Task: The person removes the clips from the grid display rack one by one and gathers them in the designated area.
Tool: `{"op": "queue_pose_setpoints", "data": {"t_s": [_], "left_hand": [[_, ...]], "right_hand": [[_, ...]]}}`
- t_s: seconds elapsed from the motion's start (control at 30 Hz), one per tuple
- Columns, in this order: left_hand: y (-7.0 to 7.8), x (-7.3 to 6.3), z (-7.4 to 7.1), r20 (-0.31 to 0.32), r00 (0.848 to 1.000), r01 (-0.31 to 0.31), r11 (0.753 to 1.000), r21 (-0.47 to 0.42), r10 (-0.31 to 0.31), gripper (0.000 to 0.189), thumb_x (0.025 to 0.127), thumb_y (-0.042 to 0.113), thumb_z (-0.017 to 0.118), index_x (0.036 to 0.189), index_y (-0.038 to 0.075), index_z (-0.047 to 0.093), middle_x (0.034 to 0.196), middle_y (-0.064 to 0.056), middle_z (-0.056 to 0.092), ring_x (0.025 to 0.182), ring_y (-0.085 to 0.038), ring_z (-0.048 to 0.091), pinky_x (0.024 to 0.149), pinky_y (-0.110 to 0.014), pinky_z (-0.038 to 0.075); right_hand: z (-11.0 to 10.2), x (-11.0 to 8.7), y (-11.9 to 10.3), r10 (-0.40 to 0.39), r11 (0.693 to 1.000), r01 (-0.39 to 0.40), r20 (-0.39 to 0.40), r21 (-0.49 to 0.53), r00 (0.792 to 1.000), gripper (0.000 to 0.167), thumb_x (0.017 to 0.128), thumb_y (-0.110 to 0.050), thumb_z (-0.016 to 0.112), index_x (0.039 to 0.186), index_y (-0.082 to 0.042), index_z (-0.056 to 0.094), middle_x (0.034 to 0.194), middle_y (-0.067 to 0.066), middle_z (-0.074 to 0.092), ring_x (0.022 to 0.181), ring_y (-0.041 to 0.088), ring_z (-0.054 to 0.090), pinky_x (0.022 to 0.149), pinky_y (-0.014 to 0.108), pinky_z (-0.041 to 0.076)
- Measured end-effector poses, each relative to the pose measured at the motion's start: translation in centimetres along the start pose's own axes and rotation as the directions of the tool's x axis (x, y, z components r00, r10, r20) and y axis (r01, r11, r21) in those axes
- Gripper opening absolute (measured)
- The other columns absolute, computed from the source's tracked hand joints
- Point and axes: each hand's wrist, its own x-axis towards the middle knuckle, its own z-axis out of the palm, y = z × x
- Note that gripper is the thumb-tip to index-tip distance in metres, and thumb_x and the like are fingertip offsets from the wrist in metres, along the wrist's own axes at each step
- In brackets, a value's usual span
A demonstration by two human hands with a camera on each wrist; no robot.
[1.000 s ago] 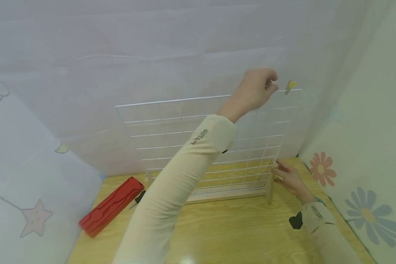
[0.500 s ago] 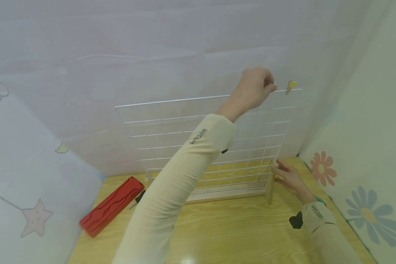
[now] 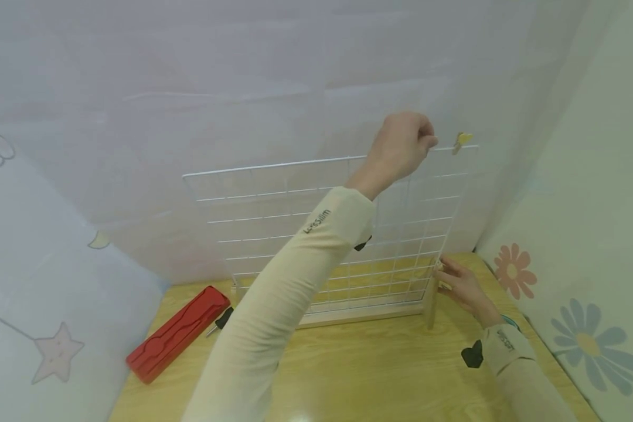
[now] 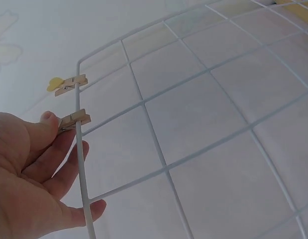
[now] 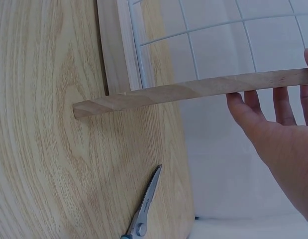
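My left hand (image 3: 395, 146) reaches to the top rail of a white wire grid panel (image 3: 285, 193). In the left wrist view, its thumb and index finger pinch a small wooden clothespin (image 4: 76, 118) that sits across the rail; the other fingers extend around and behind the wire. A second clothespin (image 4: 73, 83) with a yellow decoration is clipped close by, nearer the panel's corner. Low at the panel's right end, my right hand (image 3: 461, 286) grips the upright wooden leg (image 5: 168, 93) of the stand, fingers along one side and the thumb tip on the other.
A red molded case (image 3: 179, 334) lies on the left of the wooden table (image 3: 369, 363), with a black-handled screwdriver (image 3: 224, 318) beside it, partly behind my left sleeve. Scissors (image 5: 143, 214) with a serrated blade lie near the leg. Patterned cloth walls (image 3: 559, 234) enclose the table.
The left thumb and fingers have come closer together, and the hand has shifted slightly left along the rail. My right hand stays at the wooden leg.
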Motion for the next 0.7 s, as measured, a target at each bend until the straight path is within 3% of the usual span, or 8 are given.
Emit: {"op": "queue_pose_setpoints", "data": {"t_s": [0.17,0.33,0.6,0.7], "left_hand": [[-0.1,-0.2,-0.1,-0.019,1.000,0.011,0.999,-0.044,-0.012,0.017,0.099,0.021,0.055,0.102,0.012,0.070,0.092,0.004,0.067,0.084,-0.007,0.058,0.073,-0.019,0.045],[-0.2,-0.3,-0.8,-0.095,0.995,-0.046,0.993,-0.107,0.036,0.017,0.099,0.021,0.055,0.102,0.010,0.068,0.089,0.002,0.067,0.080,-0.008,0.059,0.073,-0.017,0.045],[-1.7,-1.8,-1.4,-0.168,0.980,-0.135,0.974,-0.182,0.105,0.018,0.098,0.019,0.056,0.105,0.007,0.068,0.088,0.001,0.067,0.079,-0.008,0.058,0.073,-0.015,0.044],[-2.5,-2.6,-1.7,-0.202,0.970,-0.187,0.951,-0.245,0.138,0.017,0.096,0.017,0.059,0.105,0.006,0.068,0.084,0.000,0.068,0.077,-0.006,0.061,0.073,-0.016,0.045]], "right_hand": [[0.2,-0.1,-0.2,0.005,1.000,-0.005,-0.002,-0.012,1.000,0.080,0.097,-0.020,0.058,0.153,-0.002,0.003,0.133,0.009,0.039,0.100,-0.003,0.055,0.105,0.055,0.031],[0.2,0.1,-0.1,0.001,1.000,-0.001,-0.001,-0.019,1.000,0.079,0.098,-0.022,0.057,0.153,-0.003,0.003,0.139,0.015,0.031,0.101,-0.004,0.054,0.106,0.055,0.030],[0.0,0.4,0.3,-0.015,0.999,0.015,0.007,-0.029,1.000,0.078,0.098,-0.021,0.057,0.153,-0.002,0.004,0.124,0.000,0.041,0.103,-0.002,0.053,0.104,0.052,0.037],[-0.2,0.4,0.3,-0.010,0.999,0.011,0.007,-0.052,1.000,0.079,0.099,-0.023,0.056,0.153,-0.003,0.002,0.125,-0.001,0.040,0.104,-0.004,0.052,0.103,0.049,0.039]]}}
